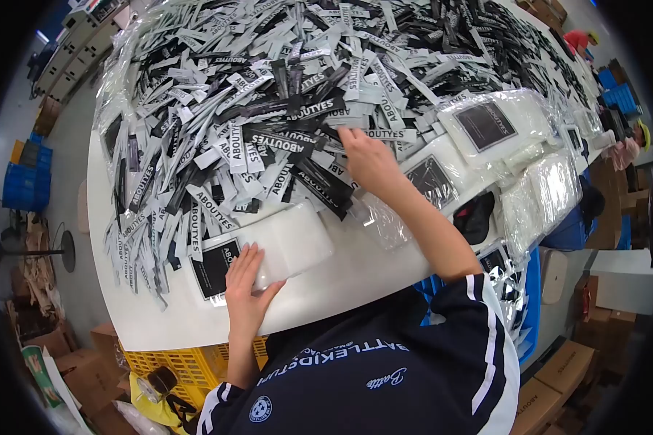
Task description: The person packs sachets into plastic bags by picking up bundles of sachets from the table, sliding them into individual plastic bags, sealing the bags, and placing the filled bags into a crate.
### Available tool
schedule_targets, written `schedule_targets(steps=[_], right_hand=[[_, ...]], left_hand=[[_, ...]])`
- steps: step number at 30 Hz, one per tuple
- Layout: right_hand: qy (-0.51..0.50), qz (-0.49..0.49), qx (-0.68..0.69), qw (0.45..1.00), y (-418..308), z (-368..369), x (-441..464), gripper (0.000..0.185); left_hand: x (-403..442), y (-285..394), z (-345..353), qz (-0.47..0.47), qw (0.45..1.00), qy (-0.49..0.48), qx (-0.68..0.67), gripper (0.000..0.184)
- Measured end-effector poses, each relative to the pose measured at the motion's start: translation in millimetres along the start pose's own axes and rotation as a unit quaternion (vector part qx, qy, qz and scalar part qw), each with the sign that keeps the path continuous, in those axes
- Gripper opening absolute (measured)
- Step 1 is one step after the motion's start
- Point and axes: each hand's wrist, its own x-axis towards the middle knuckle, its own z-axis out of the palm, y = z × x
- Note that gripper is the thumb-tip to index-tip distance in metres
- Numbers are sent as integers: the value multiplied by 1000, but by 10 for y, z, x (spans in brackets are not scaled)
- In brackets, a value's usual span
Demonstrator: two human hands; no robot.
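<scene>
My left hand [245,284] lies open and flat on a clear plastic pouch [297,241] with white contents and a black ABOUTYES label [216,268] at its left end. The pouch rests near the table's front edge. Farther out, my right hand [368,161] reaches into a big heap of black and white printed strips [257,109]. Its fingers are bent and drawn together at the strips; whatever is between the fingertips is hidden. Under my right forearm lies another labelled pouch [432,181].
More packed pouches [497,127] are piled on the right of the white table [334,279]. A blue crate [531,304] stands at the right edge and a yellow crate [178,366] below the front edge. Cardboard boxes [566,366] sit on the floor. Other people are at far right.
</scene>
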Motion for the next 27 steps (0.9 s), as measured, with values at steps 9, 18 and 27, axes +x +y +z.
schedule_targets(steps=[9,18,27], right_hand=[[78,61,382,919,-368,-561,-1013,14],[231,-1,493,838,-666,195,-1445,16],[213,-15,522,826,-729,152,-1342,9]], left_hand=[[-10,-21,-79,-109,990,27,-87,32],[100,280,-181,-148,980,51,-120,17],[161,332,-217,-168,975,-69,-128,23]])
